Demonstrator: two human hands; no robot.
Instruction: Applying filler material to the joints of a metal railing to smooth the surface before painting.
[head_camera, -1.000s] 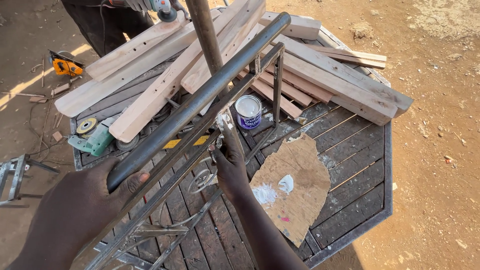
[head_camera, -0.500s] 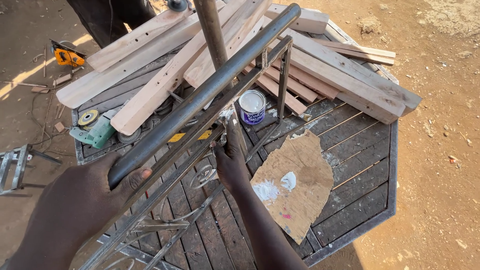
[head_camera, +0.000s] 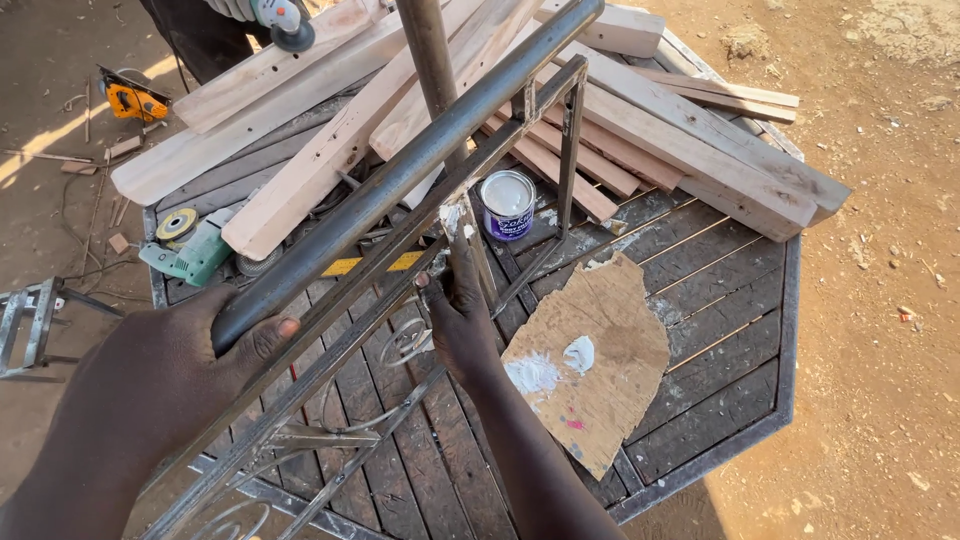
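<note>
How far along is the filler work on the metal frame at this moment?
Done: filler paste is mixed on the cardboard piece, and the small tin stands beside it. In hand: the left hand steadies the metal frame by its top tube, while the right hand presses whitish filler onto a bar. Left: most frame bars look bare grey, with paste remaining on the cardboard.

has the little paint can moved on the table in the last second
No. The small open can sits in the same spot on the slatted table, just below the ends of the reddish wood strips, as before; only the camera view shifted slightly.
</note>
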